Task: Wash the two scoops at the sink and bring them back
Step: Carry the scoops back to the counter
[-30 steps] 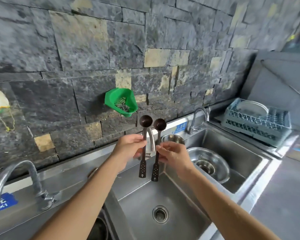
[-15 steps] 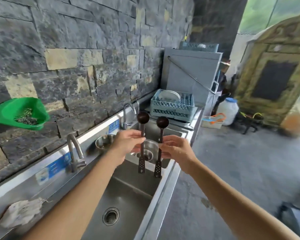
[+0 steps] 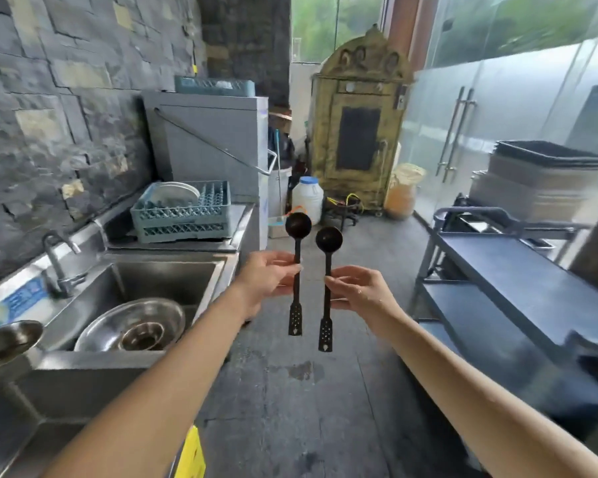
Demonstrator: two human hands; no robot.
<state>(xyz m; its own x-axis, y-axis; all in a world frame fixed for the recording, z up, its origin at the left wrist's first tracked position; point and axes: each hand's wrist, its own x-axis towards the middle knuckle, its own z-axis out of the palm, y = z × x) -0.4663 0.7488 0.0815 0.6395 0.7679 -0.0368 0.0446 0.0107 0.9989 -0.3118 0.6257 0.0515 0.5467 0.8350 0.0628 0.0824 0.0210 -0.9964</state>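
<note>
Two dark long-handled scoops are held upright in front of me, bowls up, above the grey floor. My left hand (image 3: 268, 279) pinches the handle of the left scoop (image 3: 298, 225) at mid-length. My right hand (image 3: 358, 291) pinches the handle of the right scoop (image 3: 328, 240), which hangs slightly lower. The two scoops are side by side and apart. The steel sink (image 3: 166, 267) lies to my left, off to the side of both hands.
A large steel bowl (image 3: 132, 324) lies in the sink under a tap (image 3: 57, 260). A blue-grey dish rack (image 3: 182, 212) stands on the drainboard beside a grey machine (image 3: 208, 139). A dark metal trolley (image 3: 518, 281) stands on the right, by glass doors (image 3: 460, 132).
My view has swung right from the stone wall and sink toward the open floor and glass doors. Both hands keep the scoops upright; they are now over the floor instead of the sink.
</note>
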